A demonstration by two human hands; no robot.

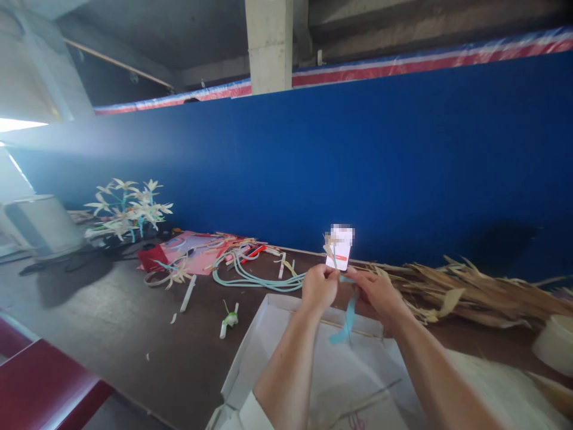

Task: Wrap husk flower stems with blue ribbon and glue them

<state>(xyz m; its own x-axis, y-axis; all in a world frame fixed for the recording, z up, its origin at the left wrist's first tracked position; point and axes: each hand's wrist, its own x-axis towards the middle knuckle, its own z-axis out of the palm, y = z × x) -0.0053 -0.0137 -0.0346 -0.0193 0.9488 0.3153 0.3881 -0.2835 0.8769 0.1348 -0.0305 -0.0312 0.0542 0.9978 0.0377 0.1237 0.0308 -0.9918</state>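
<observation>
My left hand is closed, pinching the thin stem of a small pale dried-husk flower. Close beside it, my right hand has its fingers closed on a light-blue strip of tape, whose loose end hangs down over the box. Just behind the fingers stands a lit phone, partly covered by the flower; what props it up is hidden. Below both forearms lies an open white cardboard box with thin sticks in it.
Light-blue wrapped stems curve across the dark table. Finished pale flowers stand at the left near a kettle. Dried husks lie on the right by a white cup. A blue partition rises behind.
</observation>
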